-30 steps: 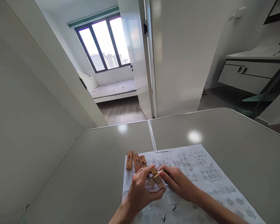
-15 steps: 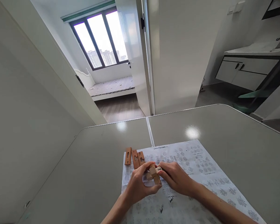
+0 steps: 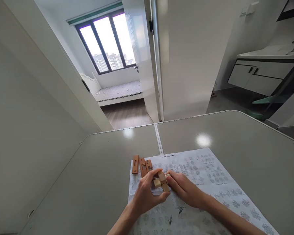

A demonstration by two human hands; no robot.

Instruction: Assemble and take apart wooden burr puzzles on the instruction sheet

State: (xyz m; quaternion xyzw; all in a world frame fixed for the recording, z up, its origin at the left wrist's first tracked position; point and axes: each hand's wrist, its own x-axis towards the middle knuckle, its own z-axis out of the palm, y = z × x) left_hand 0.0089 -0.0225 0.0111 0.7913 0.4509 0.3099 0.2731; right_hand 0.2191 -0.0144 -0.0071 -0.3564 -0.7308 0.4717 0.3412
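Between my hands, above the paper, is a wooden burr puzzle (image 3: 162, 178) made of interlocked pale and brown bars. My left hand (image 3: 144, 190) grips it from the left, the thumb at its lower end and the index finger at its top. My right hand (image 3: 182, 186) pinches the right side, where a pale bar end shows partly between thumb and fingers. Just beyond my left hand lie three loose wooden puzzle pieces: one marked 2 (image 3: 135, 164), one marked 1 (image 3: 142, 167), and a notched one with a curved mark (image 3: 149, 164).
A large printed sheet (image 3: 198, 163) with many small diagrams lies under my hands on the grey-green table (image 3: 107, 163). A pale seam strip (image 3: 158, 138) crosses the tabletop. Past the far edge are an open door (image 3: 142, 62), a bed (image 3: 120, 90) and a sink cabinet (image 3: 262, 73).
The puzzle has turned slightly in my fingers. The pale bar end with a dark mark at my right fingertips is now mostly covered. Both hands stay in nearly the same place.
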